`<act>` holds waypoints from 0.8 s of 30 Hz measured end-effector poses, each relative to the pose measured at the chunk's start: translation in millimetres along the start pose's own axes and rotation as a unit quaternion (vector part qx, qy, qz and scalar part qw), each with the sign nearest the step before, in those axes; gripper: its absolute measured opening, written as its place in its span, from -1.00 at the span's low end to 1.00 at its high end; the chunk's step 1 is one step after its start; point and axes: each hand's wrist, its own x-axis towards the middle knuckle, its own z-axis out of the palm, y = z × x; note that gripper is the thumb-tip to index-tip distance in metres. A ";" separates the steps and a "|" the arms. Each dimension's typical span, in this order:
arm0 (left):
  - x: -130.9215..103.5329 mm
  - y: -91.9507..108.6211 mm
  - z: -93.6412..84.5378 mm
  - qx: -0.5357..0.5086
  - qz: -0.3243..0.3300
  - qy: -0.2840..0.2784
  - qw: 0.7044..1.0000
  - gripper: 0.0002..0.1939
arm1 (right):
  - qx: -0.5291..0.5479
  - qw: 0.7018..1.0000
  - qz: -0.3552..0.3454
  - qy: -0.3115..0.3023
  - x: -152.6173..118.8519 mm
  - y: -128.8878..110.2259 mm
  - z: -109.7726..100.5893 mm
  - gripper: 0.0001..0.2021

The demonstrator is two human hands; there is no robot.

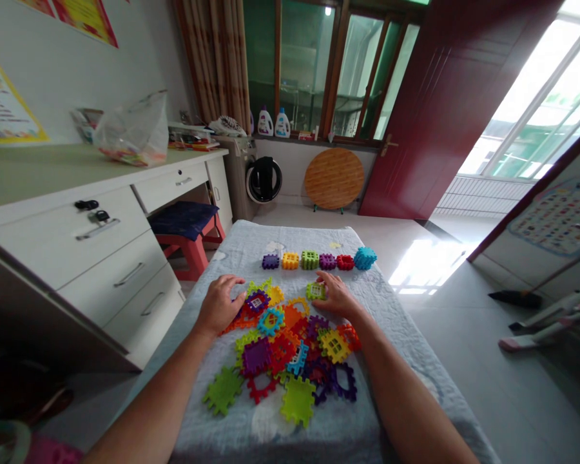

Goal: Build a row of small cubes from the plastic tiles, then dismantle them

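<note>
Six finished cubes [319, 260] stand in a row at twelve o'clock: purple, orange, green, purple, red, blue. Two detergent bottles [273, 122] stand on the windowsill [319, 140].

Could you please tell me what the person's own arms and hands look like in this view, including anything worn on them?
Both forearms come in bare from the bottom edge, with no sleeves in view. The left hand and the right hand are ungloved, and no watch, bracelet or ring can be seen on them. The fingers are too small in the picture to tell anything about the nails.
</note>
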 end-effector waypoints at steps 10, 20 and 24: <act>41.9 106.3 49.7 0.040 0.167 -0.273 0.947 -0.56 | 0.090 0.978 0.110 0.149 -2.7 27.9 -8.6 -0.59; 82.9 139.3 98.4 0.116 0.192 -0.382 0.897 -0.50 | 0.111 0.972 0.142 0.153 -3.1 38.2 -0.2 -0.60; 83.4 149.4 96.1 0.132 0.190 -0.383 0.895 -0.57 | 0.116 0.971 0.140 0.153 -3.2 39.0 0.3 -0.59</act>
